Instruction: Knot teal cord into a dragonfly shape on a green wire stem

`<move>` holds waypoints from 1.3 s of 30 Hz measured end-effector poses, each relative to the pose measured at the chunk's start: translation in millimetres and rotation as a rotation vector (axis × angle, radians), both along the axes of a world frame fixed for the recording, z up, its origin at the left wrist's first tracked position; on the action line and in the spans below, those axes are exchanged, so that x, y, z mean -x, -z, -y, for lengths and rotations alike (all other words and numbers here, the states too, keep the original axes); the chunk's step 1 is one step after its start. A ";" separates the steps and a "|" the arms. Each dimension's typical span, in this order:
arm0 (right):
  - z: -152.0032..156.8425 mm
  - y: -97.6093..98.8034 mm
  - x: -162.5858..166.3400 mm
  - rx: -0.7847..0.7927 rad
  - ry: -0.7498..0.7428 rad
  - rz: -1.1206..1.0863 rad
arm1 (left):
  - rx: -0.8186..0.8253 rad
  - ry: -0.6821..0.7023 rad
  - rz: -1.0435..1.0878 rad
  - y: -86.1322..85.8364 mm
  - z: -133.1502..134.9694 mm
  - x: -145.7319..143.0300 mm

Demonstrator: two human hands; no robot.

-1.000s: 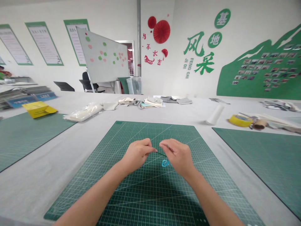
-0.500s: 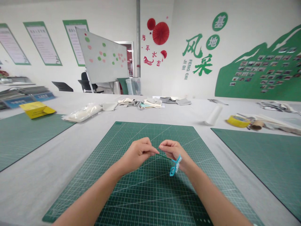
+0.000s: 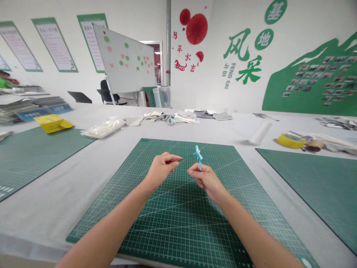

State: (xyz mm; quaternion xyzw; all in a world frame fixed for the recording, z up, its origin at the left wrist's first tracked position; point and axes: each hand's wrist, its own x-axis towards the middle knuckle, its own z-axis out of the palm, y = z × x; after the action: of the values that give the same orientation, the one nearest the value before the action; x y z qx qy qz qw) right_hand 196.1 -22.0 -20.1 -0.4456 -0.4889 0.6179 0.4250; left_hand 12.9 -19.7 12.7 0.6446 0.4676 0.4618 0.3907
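Note:
My left hand (image 3: 161, 169) is closed in a pinch on the thin green stem (image 3: 186, 158) of a small craft flower. At the stem's right end sits a bright blue flower head (image 3: 199, 154) edged with white, bead-like bits. One blue petal hangs down close to the fingers of my right hand (image 3: 206, 179). That hand is closed too, thumb and forefinger pressed together. Whatever is between them, if anything, is too small to make out. Both hands are above a green gridded cutting mat (image 3: 167, 216).
Two more mats lie left (image 3: 41, 160) and right (image 3: 312, 182). Behind are a yellow packet (image 3: 52, 123), a plastic bag of white material (image 3: 104, 127), fabric scraps (image 3: 185, 117), a white roll (image 3: 260, 133) and yellow tape (image 3: 290, 141). Stacked papers (image 3: 11, 108) stand at far left.
The flower head has swung up from below my right wrist to above my right fingers. My left hand still pinches the stem. The camera view has shifted slightly.

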 end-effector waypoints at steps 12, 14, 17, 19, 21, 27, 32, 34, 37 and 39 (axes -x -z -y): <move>13.8 0.9 11.1 -0.491 0.097 0.473 | 0.172 -0.074 0.135 -0.6 -0.5 -1.0; 18.3 -0.4 12.0 -0.555 0.115 0.521 | 0.171 -0.086 0.133 -0.5 -0.8 -0.8; 23.6 -1.8 12.1 -0.698 0.124 0.590 | 0.155 -0.098 0.109 0.1 -1.0 -0.3; 26.1 -1.8 11.8 -0.811 0.122 0.637 | 0.146 -0.102 0.088 1.0 -1.2 0.1; 28.1 -1.5 11.6 -0.927 0.132 0.699 | 0.144 -0.105 0.067 2.5 -1.7 0.5; 34.4 -5.6 11.1 -1.217 0.227 0.952 | 0.054 -0.111 -0.061 6.9 -3.9 0.6; 34.7 -12.7 6.8 -1.340 0.344 1.040 | -0.152 -0.125 -0.317 6.9 -2.1 0.3; 33.0 -14.4 3.9 -1.359 0.387 1.038 | -0.224 -0.124 -0.412 7.1 -0.6 0.4; 29.6 -16.0 -1.1 -1.342 0.428 1.024 | -0.290 -0.076 -0.518 6.9 2.0 0.3; 27.1 -16.7 -4.6 -1.285 0.423 1.018 | -0.313 -0.025 -0.562 5.9 3.7 -0.1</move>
State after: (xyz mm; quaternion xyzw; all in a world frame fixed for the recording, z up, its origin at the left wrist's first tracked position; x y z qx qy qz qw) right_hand 200.7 -49.1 -3.4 -0.4236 -0.7832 -0.1488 0.4301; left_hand 13.0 -23.4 6.9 0.7932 0.4886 0.3369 0.1368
